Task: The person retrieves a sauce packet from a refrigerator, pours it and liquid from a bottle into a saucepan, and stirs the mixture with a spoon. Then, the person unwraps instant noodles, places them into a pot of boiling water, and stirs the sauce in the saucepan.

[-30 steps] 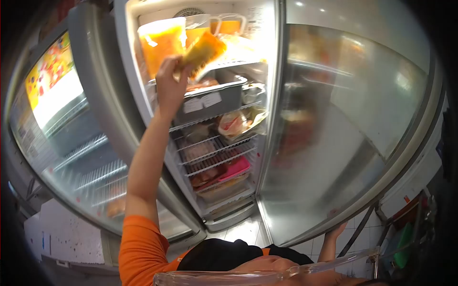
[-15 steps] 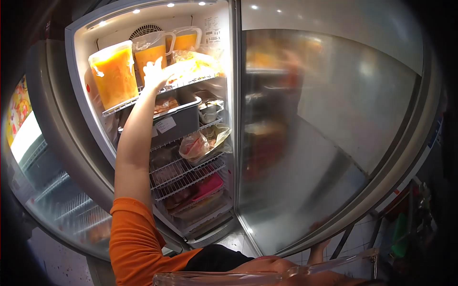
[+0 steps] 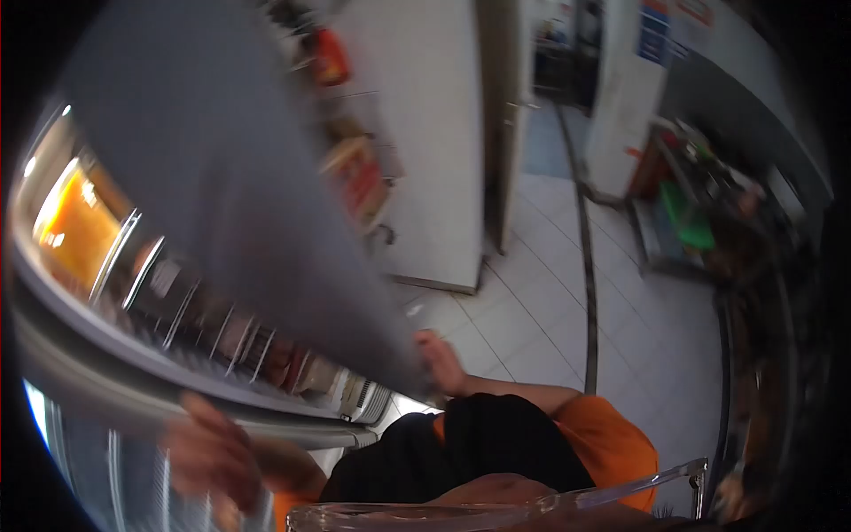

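Observation:
My right hand (image 3: 441,363) is closed on the edge of the fridge door (image 3: 257,204), a large grey panel that stands partly open and hides much of the shelves. At lower left, my left hand (image 3: 213,452) is smeared by motion; its fingers look apart and I see nothing in them. It is in front of the fridge's side frame. Inside the lit fridge (image 3: 62,284), an orange-filled clear container (image 3: 78,222) shows on the upper shelf. Below it a dark bin with a pale label (image 3: 164,277) and wire shelves (image 3: 257,350) are partly visible.
A white tiled floor (image 3: 532,293) stretches ahead to a doorway with an open door (image 3: 505,133). On the right stands a cluttered low table (image 3: 674,239) with a green item (image 3: 687,217). A red and tan box (image 3: 355,182) is beyond the fridge door.
My left hand has come out of the fridge's upper shelf and down to lower left. The fridge door has swung partly closed with my right hand at its edge. My view has turned right.

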A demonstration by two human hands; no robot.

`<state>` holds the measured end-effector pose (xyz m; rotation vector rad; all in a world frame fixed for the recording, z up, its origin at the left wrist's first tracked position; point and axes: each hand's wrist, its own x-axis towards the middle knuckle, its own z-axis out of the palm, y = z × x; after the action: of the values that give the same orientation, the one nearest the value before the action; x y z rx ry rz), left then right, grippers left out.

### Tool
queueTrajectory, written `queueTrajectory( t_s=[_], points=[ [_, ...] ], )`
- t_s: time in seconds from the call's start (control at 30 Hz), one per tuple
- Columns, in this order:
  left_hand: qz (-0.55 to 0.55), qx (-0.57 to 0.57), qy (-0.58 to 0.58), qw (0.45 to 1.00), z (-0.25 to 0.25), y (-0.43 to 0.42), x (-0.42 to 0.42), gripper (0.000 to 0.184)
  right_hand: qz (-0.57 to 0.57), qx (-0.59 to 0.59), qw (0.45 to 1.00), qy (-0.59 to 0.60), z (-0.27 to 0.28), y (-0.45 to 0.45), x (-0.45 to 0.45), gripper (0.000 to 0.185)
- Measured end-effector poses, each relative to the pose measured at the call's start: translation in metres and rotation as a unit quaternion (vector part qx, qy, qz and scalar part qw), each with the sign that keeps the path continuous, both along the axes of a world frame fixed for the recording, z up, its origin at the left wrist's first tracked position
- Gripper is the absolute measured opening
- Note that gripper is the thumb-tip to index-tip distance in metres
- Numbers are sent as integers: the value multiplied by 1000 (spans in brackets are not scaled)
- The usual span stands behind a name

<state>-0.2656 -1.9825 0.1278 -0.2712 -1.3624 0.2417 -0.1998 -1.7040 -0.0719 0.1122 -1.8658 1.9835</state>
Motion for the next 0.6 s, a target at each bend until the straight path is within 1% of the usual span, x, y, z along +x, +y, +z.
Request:
queueTrajectory(
  t_s=[0.03, 0.07, 0.1, 0.13, 0.17, 0.2, 0.23, 0.27, 0.3, 0.33, 0.37, 0.4, 0.43, 0.5, 0.6],
  points=[
    [260, -71, 112, 956, -17, -7, 5, 24, 102, -44, 992, -64, 1, -10, 2, 26],
    [253, -167, 161, 939, 2, 22, 44, 27, 132, 34, 991, 11, 10, -19, 10, 32],
    [248, -257, 214, 909, 21, 46, 85, 32, 171, 105, 978, 62, 12, -23, 17, 36],
    [243, -341, 266, 868, 29, 57, 105, 38, 167, 195, 963, 82, 20, -25, 30, 39],
    [-93, -398, 59, 911, 23, 60, 100, 30, 183, 217, 959, 27, 17, -26, 43, 41],
    [-410, -404, -158, 803, 9, 64, 86, 24, 202, 225, 953, 8, 5, -22, 51, 41],
    [-658, -354, -351, 565, -9, 71, 71, 20, 223, 235, 946, -11, -11, -14, 55, 42],
    [-754, -300, -435, 390, -20, 86, 67, 20, 213, 254, 942, -45, -20, -1, 65, 41],
    [-824, -231, -480, 193, -31, 102, 62, 22, 204, 273, 937, -78, -27, 17, 77, 40],
    [-847, -205, -468, 147, -38, 121, 60, 23, 194, 291, 930, -111, -33, 34, 89, 39],
    [-866, -180, -455, 102, -44, 142, 60, 26, 158, 310, 928, -131, -39, 54, 105, 38],
    [-865, -145, -471, 93, -49, 163, 60, 26, 121, 328, 925, -151, -45, 74, 121, 38],
    [-870, -76, -479, 88, -58, 183, 67, 24, 81, 334, 921, -184, -55, 95, 138, 37],
    [-822, -61, -558, 97, -59, 230, 73, 22, 14, 330, 910, -251, -71, 136, 173, 38],
    [-761, -70, -641, 66, -84, 316, 80, 20, -66, 329, 876, -345, -101, 198, 227, 39]
  ],
)
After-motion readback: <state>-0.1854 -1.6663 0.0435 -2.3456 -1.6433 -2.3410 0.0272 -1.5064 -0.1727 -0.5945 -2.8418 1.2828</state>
